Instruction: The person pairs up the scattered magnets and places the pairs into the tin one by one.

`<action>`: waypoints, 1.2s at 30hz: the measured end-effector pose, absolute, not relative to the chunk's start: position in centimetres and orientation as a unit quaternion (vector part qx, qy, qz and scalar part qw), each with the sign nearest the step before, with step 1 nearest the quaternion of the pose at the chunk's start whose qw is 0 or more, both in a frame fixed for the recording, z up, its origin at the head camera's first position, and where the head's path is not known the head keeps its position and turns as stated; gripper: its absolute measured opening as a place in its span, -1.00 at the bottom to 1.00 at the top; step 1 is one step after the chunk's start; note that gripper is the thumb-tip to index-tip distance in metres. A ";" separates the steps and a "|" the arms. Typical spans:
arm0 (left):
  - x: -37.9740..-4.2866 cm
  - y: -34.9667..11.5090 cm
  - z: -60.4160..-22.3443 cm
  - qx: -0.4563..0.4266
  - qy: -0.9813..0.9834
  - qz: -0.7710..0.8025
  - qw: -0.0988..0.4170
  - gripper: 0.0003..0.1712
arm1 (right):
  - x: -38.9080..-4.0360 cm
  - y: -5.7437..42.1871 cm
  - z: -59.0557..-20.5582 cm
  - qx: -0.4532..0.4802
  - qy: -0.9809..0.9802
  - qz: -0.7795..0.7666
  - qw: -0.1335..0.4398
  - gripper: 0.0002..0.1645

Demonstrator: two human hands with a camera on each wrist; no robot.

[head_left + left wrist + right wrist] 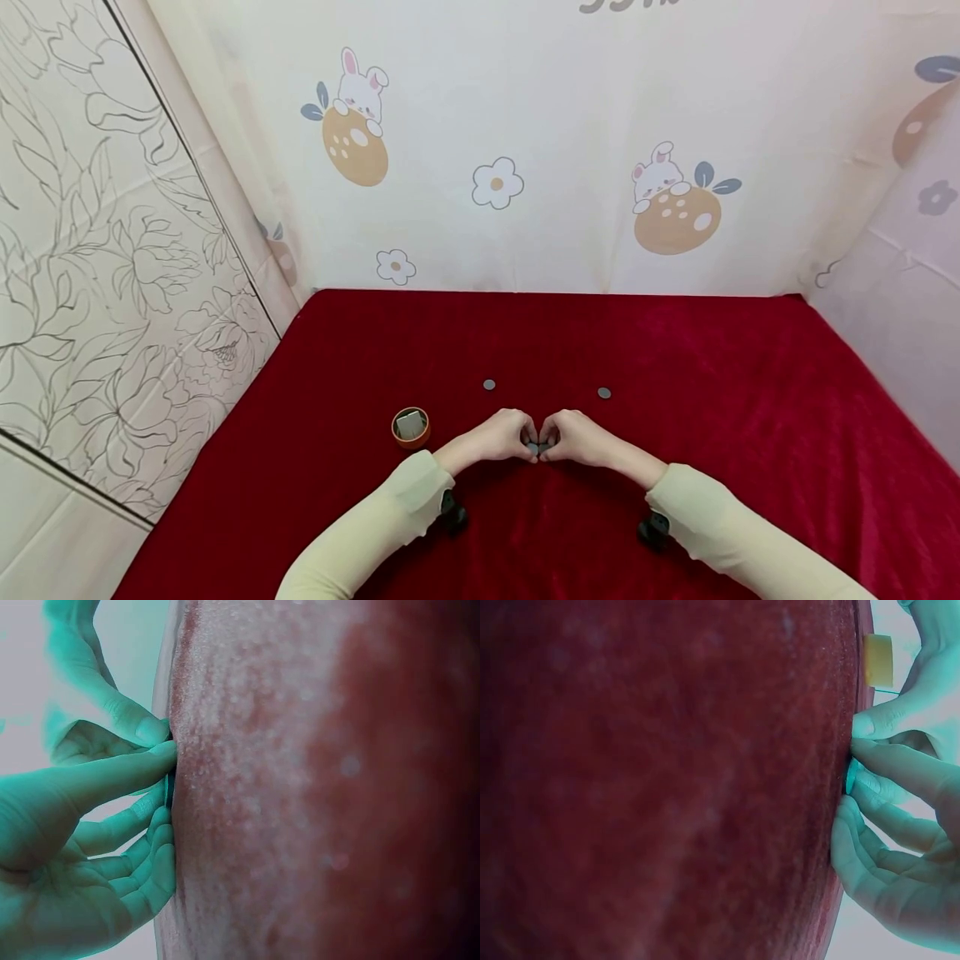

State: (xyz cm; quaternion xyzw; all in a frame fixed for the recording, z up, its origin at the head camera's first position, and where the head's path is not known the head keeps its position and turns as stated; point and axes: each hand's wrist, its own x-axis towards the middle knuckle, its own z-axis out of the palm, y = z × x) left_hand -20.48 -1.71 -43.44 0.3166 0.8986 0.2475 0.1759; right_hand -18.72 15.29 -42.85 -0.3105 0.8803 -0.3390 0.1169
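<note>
Small grey discs (534, 448) lie on the red cloth, bunched between my two hands. My left hand (504, 435) curls its thumb and fingers round them from the left. From the right, my right hand (579, 437) does the same, its fingertips nearly meeting the left ones. In the left wrist view a dark disc edge (169, 789) shows between thumb and fingers, low against the cloth. The right wrist view shows a disc (851, 776) at the right fingertips. Fingers hide part of the group, so its number cannot be told.
One grey disc (489, 385) lies alone behind my left hand, another flat disc (604, 392) behind the right. Left of my left hand stands a small orange-brown bowl (413, 444) containing pale grey square pieces (410, 425). Red cloth (720, 367) covers the table; patterned curtains (525, 242) border it.
</note>
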 end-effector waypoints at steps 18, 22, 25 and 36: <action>-20.0 -5.1 -42.1 0.355 0.869 0.302 0.167 -0.69 | -18.5 15.2 -42.6 -0.304 0.872 -0.362 0.129 -0.77; -19.6 -6.3 -41.8 0.368 0.864 0.311 0.144 -0.71 | -18.4 14.9 -42.7 -0.310 0.873 -0.356 0.123 -0.75; -19.3 -7.3 -41.7 0.374 0.862 0.316 0.129 -0.71 | -18.3 14.6 -42.7 -0.313 0.874 -0.350 0.123 -0.73; -18.2 -10.6 -41.6 0.349 0.867 0.342 0.100 -0.67 | -18.2 14.1 -43.1 -0.318 0.880 -0.332 0.117 -0.74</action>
